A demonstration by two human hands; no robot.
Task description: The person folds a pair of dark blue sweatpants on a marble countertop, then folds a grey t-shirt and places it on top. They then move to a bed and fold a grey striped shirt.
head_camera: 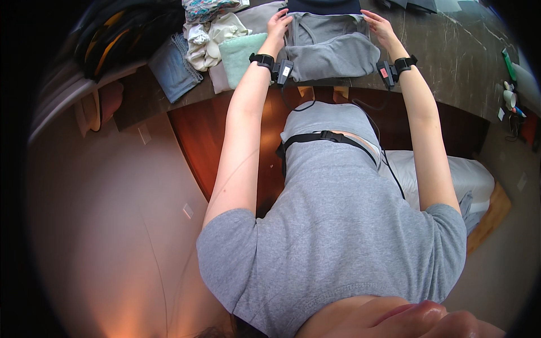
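A grey knit garment [329,55], partly folded over, lies on the dark marble-patterned counter [448,63] in front of me. My left hand [280,26] is at the garment's far left corner, fingers curved near its edge; whether they pinch the cloth is unclear. At the far right corner my right hand [379,27] has its fingers spread, the tips beside the garment's edge. A dark navy folded cloth [324,6] lies just beyond the garment. Each of my wrists wears a black strap with a small cabled device.
Left of the garment lie a mint fleece cloth [243,55], white crumpled cloths [200,46], folded denim [174,69] and a floral-patterned cloth [207,9]. A green tube [509,65] and a white cup [509,99] stand out at the right. Wrist cables hang over the counter's near edge.
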